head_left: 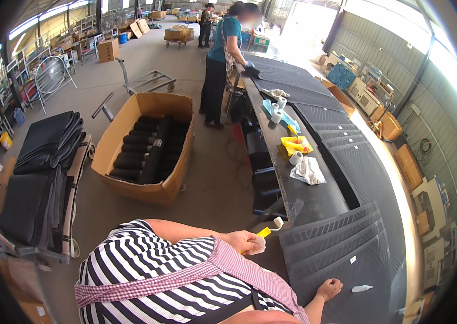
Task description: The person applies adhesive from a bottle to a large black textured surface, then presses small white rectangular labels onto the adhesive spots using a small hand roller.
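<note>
My left hand is closed around the yellow handle of a small paint roller with a white head. Something whitish shows under its fingers, too small to make out. The roller is raised beside the near end of the long table, apart from the sheets. My right hand rests low over the black sheets, its fingers curled in; whether they hold anything is hidden. These sheets lie fanned in overlapping layers. A small white squeeze bottle lies on them, just right of my right hand.
Along the table are a crumpled white cloth, a yellow tray and white rolls. A co-worker stands at its far left side. Left are a carton of black rolls and a cart stacked with black mats.
</note>
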Available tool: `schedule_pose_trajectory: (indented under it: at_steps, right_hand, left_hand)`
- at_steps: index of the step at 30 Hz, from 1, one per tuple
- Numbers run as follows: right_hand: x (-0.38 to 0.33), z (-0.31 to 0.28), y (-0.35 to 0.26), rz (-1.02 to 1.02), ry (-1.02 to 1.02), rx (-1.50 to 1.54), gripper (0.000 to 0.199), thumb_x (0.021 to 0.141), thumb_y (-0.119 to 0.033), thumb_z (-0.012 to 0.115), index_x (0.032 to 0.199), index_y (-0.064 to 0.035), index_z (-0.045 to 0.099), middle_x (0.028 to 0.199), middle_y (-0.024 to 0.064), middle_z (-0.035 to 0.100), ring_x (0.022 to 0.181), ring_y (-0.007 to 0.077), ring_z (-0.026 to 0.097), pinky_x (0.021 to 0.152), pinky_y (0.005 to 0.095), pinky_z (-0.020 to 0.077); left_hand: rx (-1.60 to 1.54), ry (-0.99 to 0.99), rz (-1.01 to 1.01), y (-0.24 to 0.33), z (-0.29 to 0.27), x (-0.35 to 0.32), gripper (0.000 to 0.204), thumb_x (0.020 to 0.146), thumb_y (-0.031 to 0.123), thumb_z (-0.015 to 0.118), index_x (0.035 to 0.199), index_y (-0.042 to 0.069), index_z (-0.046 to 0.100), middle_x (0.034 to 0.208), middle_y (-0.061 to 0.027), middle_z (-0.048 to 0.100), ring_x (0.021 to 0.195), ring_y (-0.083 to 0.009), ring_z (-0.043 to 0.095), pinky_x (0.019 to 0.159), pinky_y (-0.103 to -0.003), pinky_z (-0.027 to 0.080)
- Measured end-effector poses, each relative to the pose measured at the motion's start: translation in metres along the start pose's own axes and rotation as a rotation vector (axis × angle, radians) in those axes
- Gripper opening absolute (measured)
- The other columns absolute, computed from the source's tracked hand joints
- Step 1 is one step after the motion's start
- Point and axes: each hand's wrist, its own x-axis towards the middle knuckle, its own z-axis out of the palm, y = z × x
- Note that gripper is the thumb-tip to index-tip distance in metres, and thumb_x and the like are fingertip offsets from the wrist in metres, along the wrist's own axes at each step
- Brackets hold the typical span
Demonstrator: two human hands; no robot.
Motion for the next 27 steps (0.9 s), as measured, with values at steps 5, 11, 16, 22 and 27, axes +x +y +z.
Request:
schedule_pose_trajectory:
  at_steps: [5, 11, 16, 22, 27]
  right_hand:
    - [0.000, 0.003, 0.002, -0.013, 0.010, 0.003, 0.006, 0.079, -0.008, 0.061, 0.084, -0.0044, 0.062, 0.096, 0.0141, 0.059, 0.094, 0.0342, 0.057, 0.086, 0.0432, 0.0460]
    - [0.001, 0.004, 0.006, -0.010, 0.011, 0.013, 0.004, 0.079, -0.007, 0.061, 0.082, -0.0043, 0.061, 0.094, 0.0145, 0.058, 0.093, 0.0341, 0.057, 0.086, 0.0436, 0.0460]
    - [0.000, 0.003, 0.005, -0.022, 0.018, 0.011, 0.005, 0.079, -0.007, 0.062, 0.082, -0.0035, 0.060, 0.094, 0.0147, 0.058, 0.093, 0.0344, 0.057, 0.086, 0.0437, 0.0456]
    - [0.002, 0.009, 0.010, -0.057, 0.050, 0.035, 0.005, 0.078, -0.006, 0.062, 0.081, -0.0031, 0.060, 0.092, 0.0150, 0.058, 0.092, 0.0349, 0.057, 0.086, 0.0441, 0.0456]
    - [0.005, 0.011, 0.015, -0.059, 0.003, 0.023, 0.007, 0.080, -0.009, 0.062, 0.084, -0.0031, 0.062, 0.094, 0.0157, 0.060, 0.093, 0.0358, 0.058, 0.085, 0.0451, 0.0459]
  left_hand:
    - [-0.014, 0.020, -0.011, -0.009, -0.001, 0.006, 0.025, 0.098, 0.019, 0.063, 0.118, 0.004, 0.063, 0.100, -0.0079, 0.061, 0.091, -0.0158, 0.057, 0.081, -0.030, 0.047]
    - [0.013, 0.021, 0.015, -0.011, -0.001, 0.008, 0.029, 0.095, 0.019, 0.066, 0.120, 0.004, 0.063, 0.106, -0.0095, 0.063, 0.095, -0.0182, 0.059, 0.083, -0.031, 0.047]
    - [0.030, 0.035, -0.014, -0.004, 0.004, -0.001, 0.033, 0.096, 0.019, 0.065, 0.125, 0.003, 0.061, 0.108, -0.0084, 0.062, 0.095, -0.0163, 0.058, 0.082, -0.029, 0.048]
    - [-0.025, 0.043, -0.014, -0.007, 0.007, 0.000, 0.037, 0.095, 0.017, 0.066, 0.129, 0.002, 0.058, 0.114, -0.0086, 0.062, 0.103, -0.0179, 0.058, 0.088, -0.029, 0.047]
    - [-0.014, 0.019, 0.003, -0.015, 0.003, 0.006, 0.039, 0.096, 0.019, 0.066, 0.131, 0.002, 0.058, 0.115, -0.0083, 0.062, 0.104, -0.0171, 0.058, 0.088, -0.029, 0.046]
